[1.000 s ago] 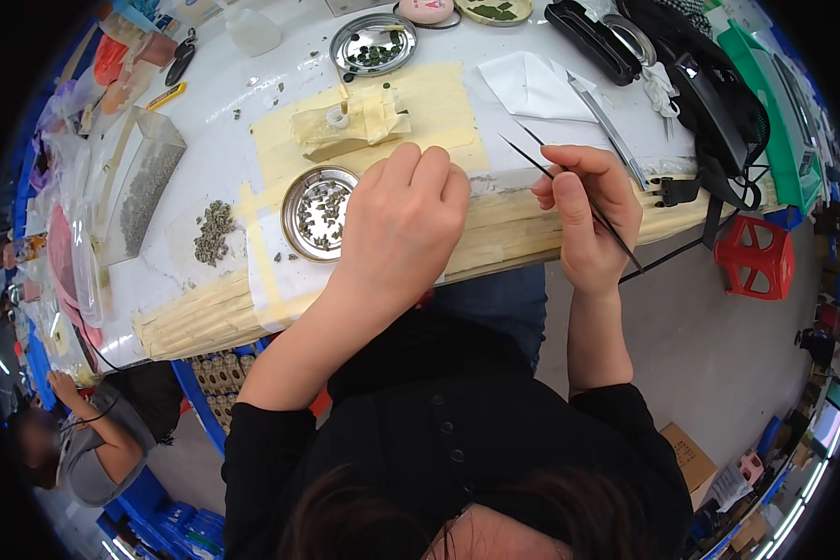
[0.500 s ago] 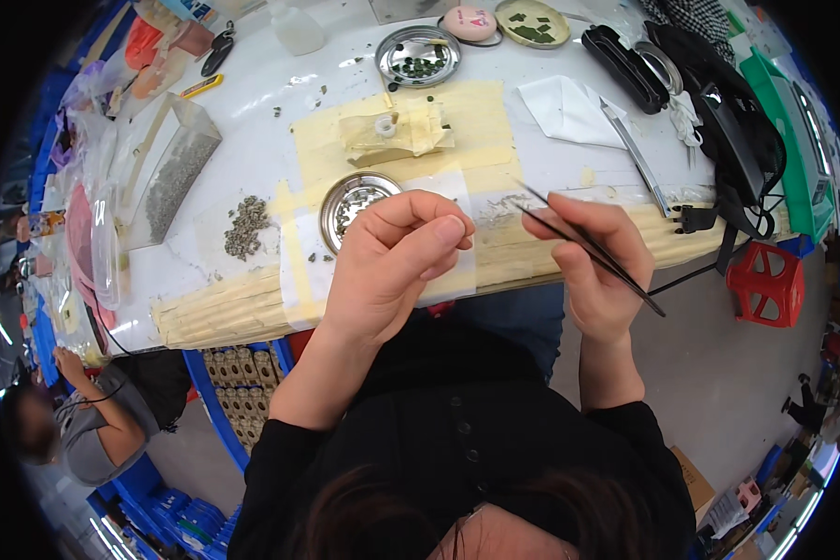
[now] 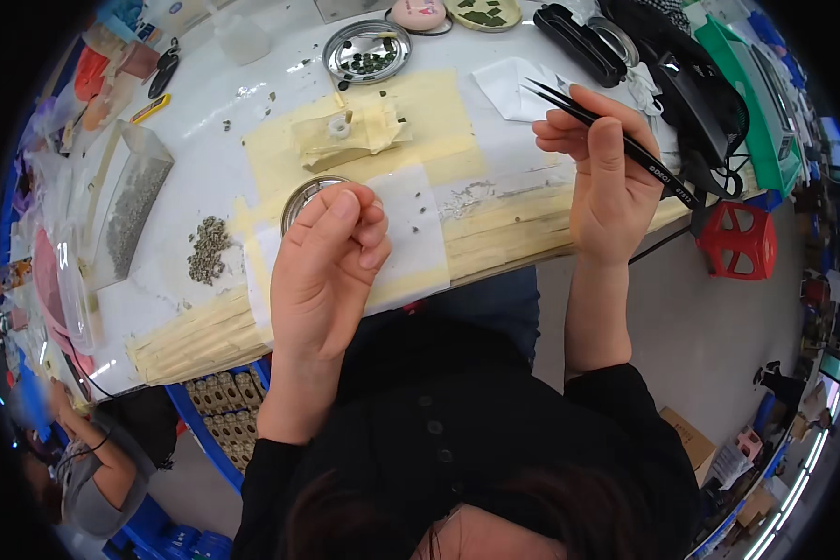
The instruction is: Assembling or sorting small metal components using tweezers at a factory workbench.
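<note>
Work seems unfinished, as small grey grains (image 3: 209, 250) lie heaped left of the curled left hand (image 3: 319, 257), which hides part of a round silver metal dish (image 3: 294, 200), its hold unclear, while the right hand (image 3: 616, 187) grips slim black tweezers (image 3: 653, 166), tips parted.

At the near edge of the worktop (image 3: 201, 154), the left hand (image 3: 327, 261) is raised with thumb and fingertips pinched together, partly covering a round metal dish (image 3: 295, 200), while the right hand (image 3: 616, 182), near the same edge, holds black tweezers (image 3: 646, 161) whose tips stand apart. A tape-wrapped block (image 3: 378, 136) sits beyond the dish, and a pile of small grey bits (image 3: 208, 250) lies left of it. Toward the far edge, a round metal tray (image 3: 369, 49) carries dark green pieces (image 3: 371, 65).
</note>
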{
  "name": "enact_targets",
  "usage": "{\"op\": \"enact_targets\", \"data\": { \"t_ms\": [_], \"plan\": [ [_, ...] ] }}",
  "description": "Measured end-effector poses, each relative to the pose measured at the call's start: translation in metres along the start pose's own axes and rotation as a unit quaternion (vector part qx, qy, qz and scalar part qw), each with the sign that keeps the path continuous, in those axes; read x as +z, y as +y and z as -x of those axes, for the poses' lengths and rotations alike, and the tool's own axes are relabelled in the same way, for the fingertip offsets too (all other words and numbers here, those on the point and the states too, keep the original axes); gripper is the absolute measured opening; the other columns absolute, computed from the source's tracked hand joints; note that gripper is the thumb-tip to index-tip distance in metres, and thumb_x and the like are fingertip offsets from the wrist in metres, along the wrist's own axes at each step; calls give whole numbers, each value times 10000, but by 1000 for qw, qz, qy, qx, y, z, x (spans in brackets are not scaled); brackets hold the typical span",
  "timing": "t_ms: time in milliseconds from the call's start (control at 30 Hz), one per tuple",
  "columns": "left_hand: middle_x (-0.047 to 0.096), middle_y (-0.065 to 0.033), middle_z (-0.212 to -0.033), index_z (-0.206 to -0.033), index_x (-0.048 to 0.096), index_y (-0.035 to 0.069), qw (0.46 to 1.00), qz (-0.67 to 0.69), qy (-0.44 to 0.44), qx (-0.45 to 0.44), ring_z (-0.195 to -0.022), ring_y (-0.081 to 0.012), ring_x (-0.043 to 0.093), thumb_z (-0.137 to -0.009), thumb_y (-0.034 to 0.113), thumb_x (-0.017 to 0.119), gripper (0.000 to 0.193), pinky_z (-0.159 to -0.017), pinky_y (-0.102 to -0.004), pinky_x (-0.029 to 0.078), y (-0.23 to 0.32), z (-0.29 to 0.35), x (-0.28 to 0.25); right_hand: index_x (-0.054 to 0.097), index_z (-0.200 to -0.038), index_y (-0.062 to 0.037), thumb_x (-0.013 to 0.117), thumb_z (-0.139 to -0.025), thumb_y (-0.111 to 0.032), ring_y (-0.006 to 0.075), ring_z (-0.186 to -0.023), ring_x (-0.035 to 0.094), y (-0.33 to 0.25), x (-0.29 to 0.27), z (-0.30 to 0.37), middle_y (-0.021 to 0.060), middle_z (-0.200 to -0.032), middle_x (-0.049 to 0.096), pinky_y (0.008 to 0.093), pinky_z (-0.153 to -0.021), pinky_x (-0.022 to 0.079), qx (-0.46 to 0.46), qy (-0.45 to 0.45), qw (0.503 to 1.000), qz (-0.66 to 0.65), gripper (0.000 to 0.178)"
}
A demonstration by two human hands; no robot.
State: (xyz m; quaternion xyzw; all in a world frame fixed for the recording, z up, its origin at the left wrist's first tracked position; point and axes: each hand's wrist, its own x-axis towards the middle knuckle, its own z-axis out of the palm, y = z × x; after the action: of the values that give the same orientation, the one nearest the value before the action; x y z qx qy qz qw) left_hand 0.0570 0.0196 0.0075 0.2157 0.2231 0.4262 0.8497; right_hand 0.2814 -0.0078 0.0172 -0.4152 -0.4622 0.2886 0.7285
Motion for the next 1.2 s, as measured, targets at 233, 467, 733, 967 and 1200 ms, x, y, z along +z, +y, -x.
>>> {"op": "enact_targets", "data": {
  "t_ms": [233, 467, 733, 967, 1200],
  "plan": [
    [546, -35, -820, -948, 572, 4, 996, -71, 20, 48, -698, -86, 439, -912, 155, 517, 164, -608, -218, 365, 5, 6, 2, 658, -926, 23, 667, -761, -27, 180, -752, 632, -27, -44, 18, 111, -870, 652, 256, -662, 499, -36, -247, 933, 260, 173],
    [543, -34, -801, -934, 570, 4, 998, -67, 11, 10, -669, -84, 434, -909, 149, 520, 156, -597, -220, 358, -9, 6, 9, 681, -912, -32, 721, -699, -114, 213, -742, 634, -26, -48, 55, 94, -867, 650, 275, -623, 505, -114, -249, 875, 400, 231],
    [561, -40, -819, -938, 573, 1, 998, -62, 13, -9, -673, -82, 445, -905, 138, 526, 148, -593, -217, 363, -16, 10, 8, 674, -890, -22, 706, -720, -109, 206, -754, 633, -24, -48, 48, 89, -839, 655, 276, -649, 504, -47, -234, 901, 363, 194],
    [566, -41, -813, -938, 581, 1, 997, -73, 20, -22, -672, -77, 449, -904, 136, 533, 147, -603, -215, 372, -19, 11, 12, 675, -896, -22, 702, -725, -106, 206, -754, 632, -25, -47, 47, 89, -839, 656, 279, -649, 502, -32, -235, 901, 363, 192],
    [579, -58, -862, -989, 569, -24, 980, -189, 45, -52, -706, -81, 477, -920, 152, 514, 197, -620, -205, 395, -23, 11, 22, 680, -896, -11, 696, -744, -118, 199, -731, 623, -21, -40, 43, 97, -844, 660, 269, -631, 487, -74, -221, 931, 281, 187]
  ]
}}
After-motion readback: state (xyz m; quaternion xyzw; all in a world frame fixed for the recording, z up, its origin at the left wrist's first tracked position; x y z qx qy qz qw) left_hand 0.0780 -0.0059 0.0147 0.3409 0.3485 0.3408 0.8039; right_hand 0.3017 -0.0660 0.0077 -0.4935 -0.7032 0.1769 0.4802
